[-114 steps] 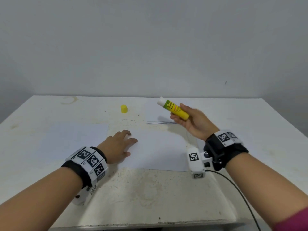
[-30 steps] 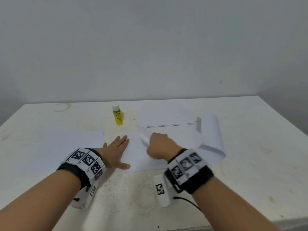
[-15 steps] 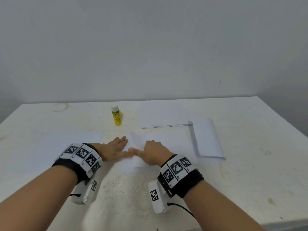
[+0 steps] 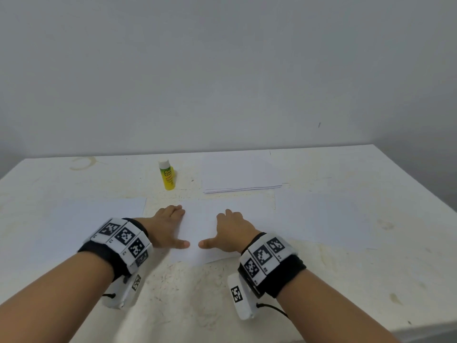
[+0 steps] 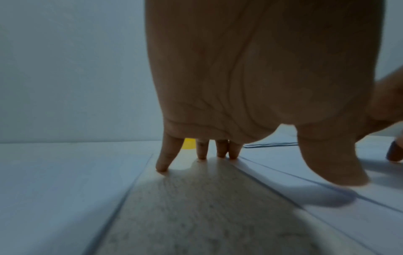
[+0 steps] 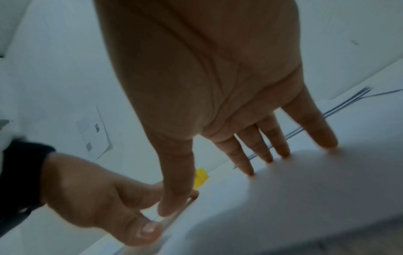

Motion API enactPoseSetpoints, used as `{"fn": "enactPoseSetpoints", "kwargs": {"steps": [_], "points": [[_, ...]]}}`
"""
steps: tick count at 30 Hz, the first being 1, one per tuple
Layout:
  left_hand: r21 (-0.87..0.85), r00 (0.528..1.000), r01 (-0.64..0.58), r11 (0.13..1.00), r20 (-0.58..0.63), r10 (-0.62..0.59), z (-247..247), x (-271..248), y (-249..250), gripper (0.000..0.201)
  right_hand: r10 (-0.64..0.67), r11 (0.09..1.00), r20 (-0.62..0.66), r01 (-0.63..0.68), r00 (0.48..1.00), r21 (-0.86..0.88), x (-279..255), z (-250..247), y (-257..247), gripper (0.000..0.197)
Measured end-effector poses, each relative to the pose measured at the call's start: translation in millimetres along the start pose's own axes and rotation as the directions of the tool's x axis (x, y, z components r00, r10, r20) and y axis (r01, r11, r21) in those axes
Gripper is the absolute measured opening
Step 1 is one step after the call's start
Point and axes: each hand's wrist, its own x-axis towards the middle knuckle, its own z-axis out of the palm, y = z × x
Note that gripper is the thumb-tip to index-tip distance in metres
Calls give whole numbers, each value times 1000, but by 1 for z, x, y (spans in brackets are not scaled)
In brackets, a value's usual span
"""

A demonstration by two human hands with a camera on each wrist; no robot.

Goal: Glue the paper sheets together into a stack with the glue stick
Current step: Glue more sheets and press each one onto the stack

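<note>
A white top sheet [image 4: 197, 219] lies in the middle of the table over another sheet, and both hands press on it. My left hand [image 4: 168, 226] lies flat on its left edge with straight fingers [image 5: 162, 165]. My right hand [image 4: 230, 231] lies flat beside it, fingers [image 6: 246, 165] straight on the paper, thumbs pointing at each other a little apart. The green and yellow glue stick [image 4: 167, 175] stands upright behind the left hand, held by neither. A stack of white sheets [image 4: 241, 177] lies at the back centre.
A single white sheet [image 4: 94, 219] lies to the left of the hands. More white paper [image 4: 321, 219] spreads out to the right. The white table [image 4: 197, 293] is stained and bare near its front edge; a grey wall stands behind it.
The right hand put the glue stick down at the back and laid a curled sheet flat over the middle sheet. In the last half second the two hands slid apart on it.
</note>
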Motion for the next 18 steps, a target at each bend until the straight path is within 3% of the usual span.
{"fn": "enactPoseSetpoints", "kwargs": {"steps": [5, 11, 15, 18], "points": [[34, 998, -62, 998, 24, 61, -3, -5, -15, 104, 133, 990, 64, -129, 989, -54, 3, 11, -13, 107], [89, 998, -57, 994, 30, 55, 4, -8, -16, 101, 160, 985, -32, -162, 987, -58, 17, 5, -15, 92], [91, 998, -54, 994, 29, 52, 5, -8, -15, 101, 183, 978, 102, -171, 978, -121, 13, 8, -14, 123], [91, 998, -54, 994, 33, 52, 5, -7, -15, 101, 185, 977, 98, -172, 978, -125, 11, 7, -15, 123]]}}
